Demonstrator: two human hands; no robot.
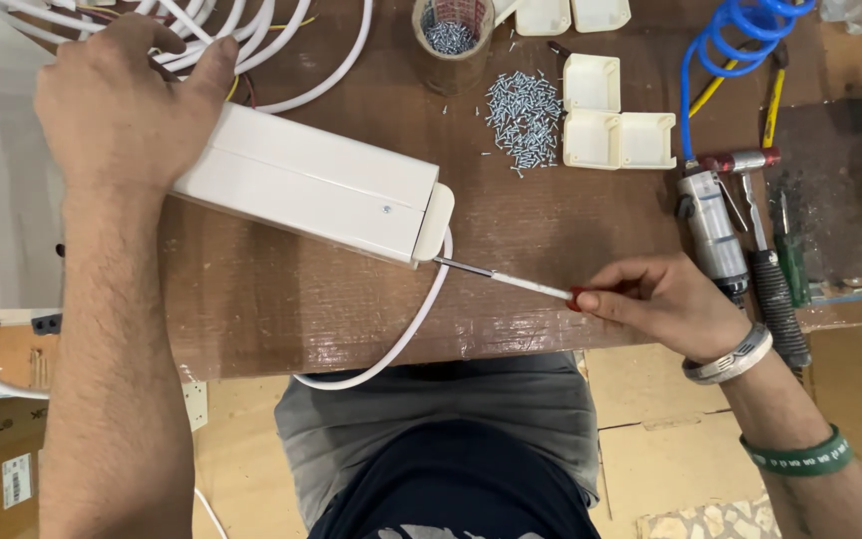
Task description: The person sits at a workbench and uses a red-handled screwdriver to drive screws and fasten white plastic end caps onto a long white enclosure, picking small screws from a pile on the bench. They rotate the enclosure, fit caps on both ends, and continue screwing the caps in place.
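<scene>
Fingers, right hand (665, 304): closed around the red handle of a screwdriver (511, 279), thumb and fingertips pinching it near the shaft.
Fingers, left hand (117, 100): spread and pressed flat on the far end of a long white plastic housing (301, 180), thumb hooked over its upper edge; nothing was gripped.
Screwdriver tip: extended away from the right fingers and met the rounded end cap (435, 222) of the housing.
Housing: lay slantwise on the brown table (551, 215), between the two hands.
White cable (396, 344): emerged beside the end cap and curved below the screwdriver shaft toward the table's near edge.
Cable bundle (251, 30): white leads lay just beyond the left fingers.
Loose screws (523, 120): heaped beyond the right fingers, well apart from them.
White corner caps (616, 135): just beside the screws.
Tape roll (451, 40): stood beyond the screws, holding more screws.
Pneumatic tool (710, 220): lay just beside the right knuckles, blue coiled hose (725, 50) attached.
</scene>
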